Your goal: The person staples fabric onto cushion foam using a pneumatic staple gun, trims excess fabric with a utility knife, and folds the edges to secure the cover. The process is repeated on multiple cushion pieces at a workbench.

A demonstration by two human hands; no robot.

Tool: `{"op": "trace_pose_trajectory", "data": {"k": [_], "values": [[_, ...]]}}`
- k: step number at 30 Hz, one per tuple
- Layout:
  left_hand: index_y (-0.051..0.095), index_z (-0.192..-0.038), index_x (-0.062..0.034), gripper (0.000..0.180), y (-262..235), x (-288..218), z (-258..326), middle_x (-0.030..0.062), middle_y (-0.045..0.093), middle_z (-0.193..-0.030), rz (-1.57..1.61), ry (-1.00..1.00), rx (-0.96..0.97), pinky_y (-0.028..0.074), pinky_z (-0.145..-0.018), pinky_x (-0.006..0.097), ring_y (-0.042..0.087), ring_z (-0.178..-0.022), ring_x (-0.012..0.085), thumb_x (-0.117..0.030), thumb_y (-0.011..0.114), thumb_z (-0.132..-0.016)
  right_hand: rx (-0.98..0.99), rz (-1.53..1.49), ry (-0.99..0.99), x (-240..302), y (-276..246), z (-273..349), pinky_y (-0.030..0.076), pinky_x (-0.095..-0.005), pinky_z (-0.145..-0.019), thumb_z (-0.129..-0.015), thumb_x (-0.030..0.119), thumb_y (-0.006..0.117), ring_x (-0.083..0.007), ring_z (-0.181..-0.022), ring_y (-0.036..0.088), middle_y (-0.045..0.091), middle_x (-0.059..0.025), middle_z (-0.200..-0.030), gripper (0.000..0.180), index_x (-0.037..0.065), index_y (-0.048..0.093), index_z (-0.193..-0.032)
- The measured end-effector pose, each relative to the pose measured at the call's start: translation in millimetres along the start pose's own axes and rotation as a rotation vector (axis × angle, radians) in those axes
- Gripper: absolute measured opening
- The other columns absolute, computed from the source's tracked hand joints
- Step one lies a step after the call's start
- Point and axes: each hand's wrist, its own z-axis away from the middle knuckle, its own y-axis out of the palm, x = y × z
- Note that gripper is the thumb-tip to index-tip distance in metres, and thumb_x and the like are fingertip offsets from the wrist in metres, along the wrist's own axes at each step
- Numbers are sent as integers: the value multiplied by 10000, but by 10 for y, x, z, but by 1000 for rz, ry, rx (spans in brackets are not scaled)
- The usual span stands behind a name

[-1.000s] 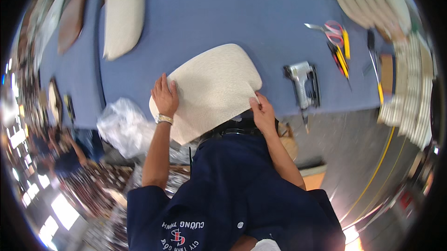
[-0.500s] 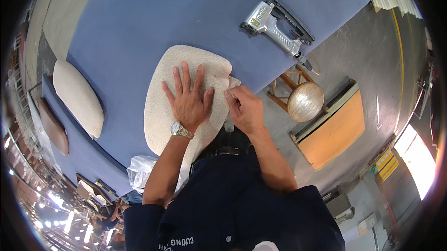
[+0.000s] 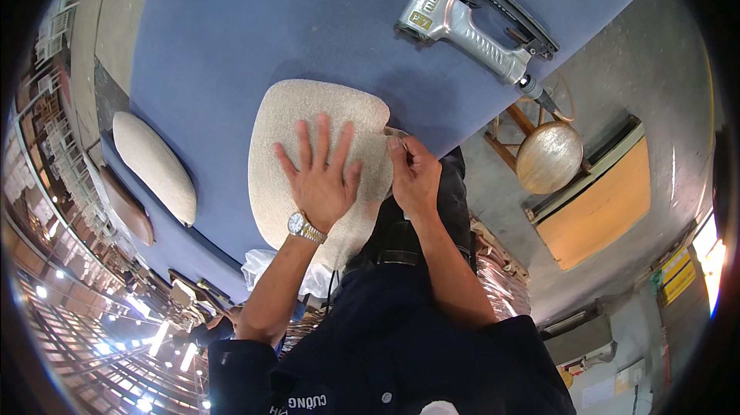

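A cream, textured fabric seat cushion (image 3: 308,103) lies on the blue-covered table (image 3: 216,37), close to my body. Flat on its middle rests my left hand (image 3: 322,184), fingers spread, a metal watch on the wrist. At the cushion's right edge, beside a notch in its outline, my right hand (image 3: 416,178) is closed in a pinch on the fabric edge. The fingers hide most of the pinched cloth. Beyond the cushion, to the right, a silver staple gun (image 3: 472,28) with an air hose lies on its side.
At left sit another cream cushion (image 3: 156,168) and a brown one (image 3: 126,205). Clear plastic wrap (image 3: 260,265) lies by my left forearm. Right of the table edge stand a round-topped wooden stool (image 3: 549,157) and an orange panel (image 3: 597,203) on the floor. Another person is at lower left.
The view has shifted, bringing the staple gun closer. The flap of fabric lifted by my right hand now lies nearer the cushion's edge. My left hand stays flat, its fingers spread wider.
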Motion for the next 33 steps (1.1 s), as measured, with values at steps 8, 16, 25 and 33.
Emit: {"op": "trace_pose_trajectory", "data": {"k": [8, 16, 25, 33], "values": [[490, -1556, -180, 597, -5, 190, 58, 195, 320, -1675, 210, -9, -119, 69, -1238, 641, 208, -1579, 387, -384, 591, -1004, -25, -128, 31, -25, 106, 4, 342, -262, -579, -1054, 210, 633, -47, -665, 386, 461, 64, -698, 278, 5, 637, -866], [465, -1541, -33, 578, -88, 736, 109, 256, 451, -1573, 457, -310, -196, 349, -1182, 499, 430, -1465, 395, -351, 541, -1064, 102, -347, 50, -23, 177, 136, 351, -296, -562, -1029, 231, 657, -71, -633, 412, 476, 12, -663, 271, -1, 663, -888], [388, -1589, -28, 637, -200, 578, 326, 211, 418, -1614, 1289, -381, 345, 296, -1229, 414, 389, -1500, 320, -452, 391, -1113, 222, -369, -64, 762, -117, 973, 509, -275, -517, -1012, 157, 669, -82, -590, 660, 640, -61, -643, 258, -37, 680, -842], [193, -1639, 0, 696, -955, 260, 190, 230, 199, -1706, 1294, -110, 318, 165, -1278, 419, 147, -1596, 344, -397, 417, -1113, 221, -292, -143, 883, 46, 904, 506, -277, -518, -1037, 207, 642, -120, -559, 683, 651, -72, -635, 307, -26, 664, -837]]}}
